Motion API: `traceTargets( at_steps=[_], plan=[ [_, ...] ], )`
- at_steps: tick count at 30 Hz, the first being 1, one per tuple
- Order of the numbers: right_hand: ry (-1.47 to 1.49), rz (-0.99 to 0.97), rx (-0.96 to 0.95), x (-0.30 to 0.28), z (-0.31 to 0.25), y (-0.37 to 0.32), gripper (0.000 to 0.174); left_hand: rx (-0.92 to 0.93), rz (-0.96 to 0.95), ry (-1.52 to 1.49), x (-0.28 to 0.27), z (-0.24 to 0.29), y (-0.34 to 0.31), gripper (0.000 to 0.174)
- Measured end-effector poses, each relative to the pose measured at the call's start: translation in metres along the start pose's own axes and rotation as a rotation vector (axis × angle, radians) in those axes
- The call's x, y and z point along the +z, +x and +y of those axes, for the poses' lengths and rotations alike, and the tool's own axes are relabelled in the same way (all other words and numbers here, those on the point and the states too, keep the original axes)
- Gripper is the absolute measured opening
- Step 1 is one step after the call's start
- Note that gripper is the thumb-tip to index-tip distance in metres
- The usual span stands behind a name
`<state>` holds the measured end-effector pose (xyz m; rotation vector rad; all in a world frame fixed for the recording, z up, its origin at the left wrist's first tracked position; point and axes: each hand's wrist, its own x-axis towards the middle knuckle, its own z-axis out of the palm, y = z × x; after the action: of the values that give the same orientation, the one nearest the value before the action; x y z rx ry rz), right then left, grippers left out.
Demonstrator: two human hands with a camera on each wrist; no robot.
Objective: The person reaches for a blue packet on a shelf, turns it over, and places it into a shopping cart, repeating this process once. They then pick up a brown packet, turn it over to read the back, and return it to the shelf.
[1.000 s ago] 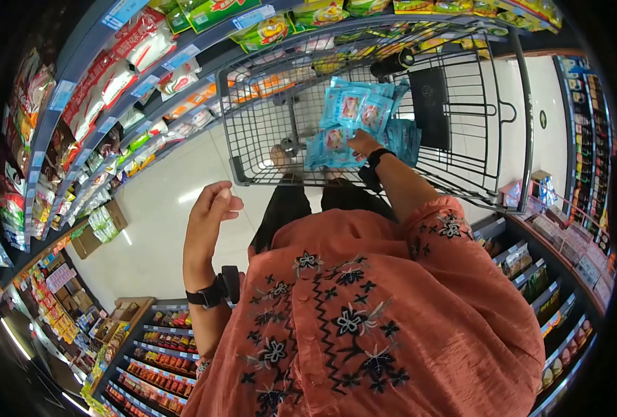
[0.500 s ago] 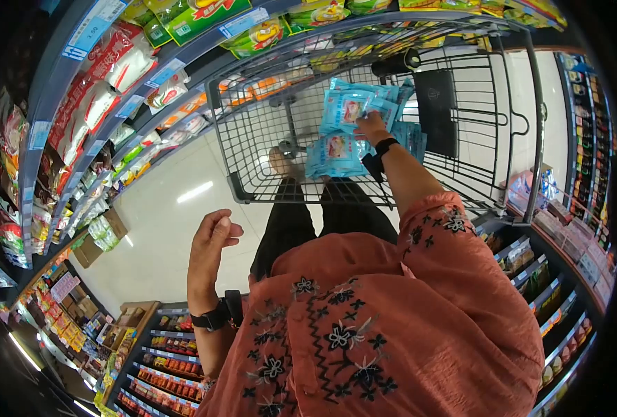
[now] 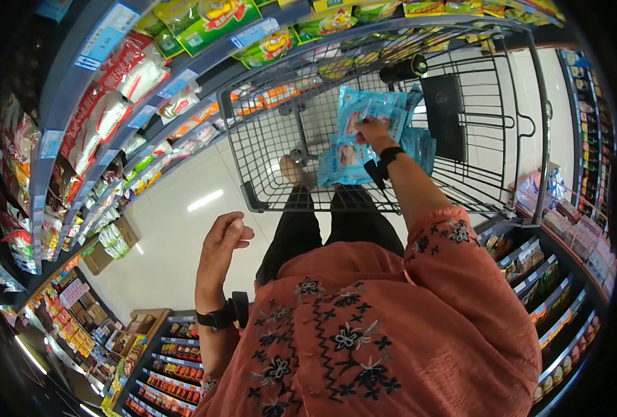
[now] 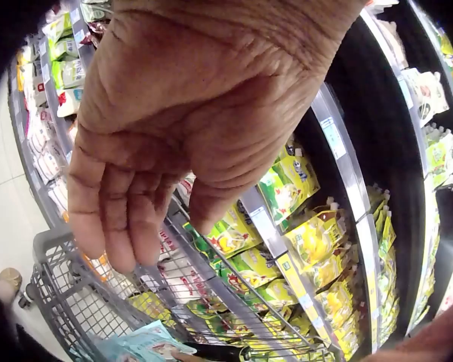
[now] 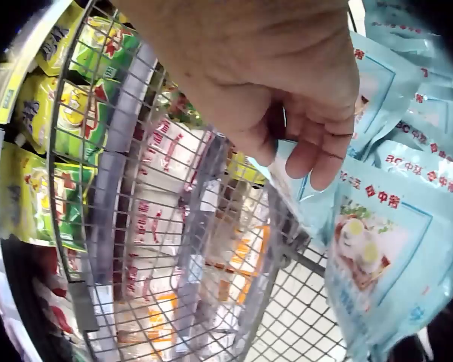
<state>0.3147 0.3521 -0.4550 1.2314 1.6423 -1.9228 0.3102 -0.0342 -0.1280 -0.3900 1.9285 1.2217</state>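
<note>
Several light-blue printed plastic bags (image 3: 353,154) lie piled in a wire shopping cart (image 3: 266,191). My right hand (image 3: 372,132) is over the pile and pinches the edge of an upper bag (image 5: 302,204) between thumb and fingers. Beside it in the right wrist view, another blue bag (image 5: 396,249) shows a picture of cut eggs. My left hand (image 3: 223,240) hangs in the air in front of the cart's near left corner, holding nothing. Its fingers (image 4: 117,204) are loosely bent in the left wrist view.
A dark bottle-like object (image 3: 402,68) lies in the cart behind the bags. Shelves of green and yellow packets (image 3: 218,24) run along the far side, with red-and-white bags (image 3: 107,83) at left. Shelves of jars (image 3: 173,375) stand behind me; pale tiled floor (image 3: 162,257) shows at left.
My right hand has moved up from the nearer bags to the upper bag of the pile. The left hand stays raised and free; the view has shifted slightly.
</note>
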Motion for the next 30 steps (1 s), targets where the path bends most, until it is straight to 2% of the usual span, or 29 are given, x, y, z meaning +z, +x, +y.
traceTargets(
  at_steps=[5, 6, 8, 10, 13, 16, 19, 21, 25, 28, 30],
  plan=[
    [0.089, -0.153, -0.143, 0.0, -0.054, -0.084, 0.031, 0.122, -0.112, 0.002, -0.006, 0.005, 0.028, 0.037],
    [0.108, -0.167, -0.117, 0.001, -0.066, -0.102, 0.029, 0.142, -0.134, 0.027, -0.003, 0.014, 0.032, 0.036],
    [0.177, -0.222, -0.179, -0.001, -0.085, -0.136, 0.024, 0.183, -0.186, 0.097, 0.001, 0.032, 0.041, 0.038],
    [0.17, -0.196, -0.179, 0.003, -0.12, -0.18, 0.021, 0.222, -0.256, 0.19, 0.008, 0.049, 0.051, 0.043],
    [0.306, -0.249, -0.204, 0.009, -0.16, -0.235, 0.02, 0.371, -0.306, 0.29, 0.028, 0.087, 0.044, 0.06],
    [0.457, -0.323, -0.244, 0.023, -0.195, -0.284, 0.019, 0.759, -0.305, 0.532, 0.043, 0.096, 0.049, 0.079],
    [0.521, -0.358, -0.26, 0.043, -0.219, -0.322, 0.019, 0.899, -0.278, 0.667, 0.051, 0.108, 0.042, 0.086],
    [0.539, -0.358, -0.273, 0.052, -0.221, -0.33, 0.02, 0.898, -0.284, 0.601, 0.052, 0.114, 0.036, 0.083],
    [0.573, -0.552, -0.322, 0.068, -0.23, -0.346, 0.02, 0.984, -0.262, 0.441, 0.044, 0.111, 0.043, 0.071],
    [0.58, -0.569, -0.332, 0.078, -0.232, -0.34, 0.025, 0.814, -0.229, 0.407, 0.038, 0.112, 0.038, 0.055],
    [0.583, -0.561, -0.371, 0.083, -0.232, -0.332, 0.026, 0.762, -0.304, 0.332, 0.035, 0.103, 0.049, 0.048]
  ],
)
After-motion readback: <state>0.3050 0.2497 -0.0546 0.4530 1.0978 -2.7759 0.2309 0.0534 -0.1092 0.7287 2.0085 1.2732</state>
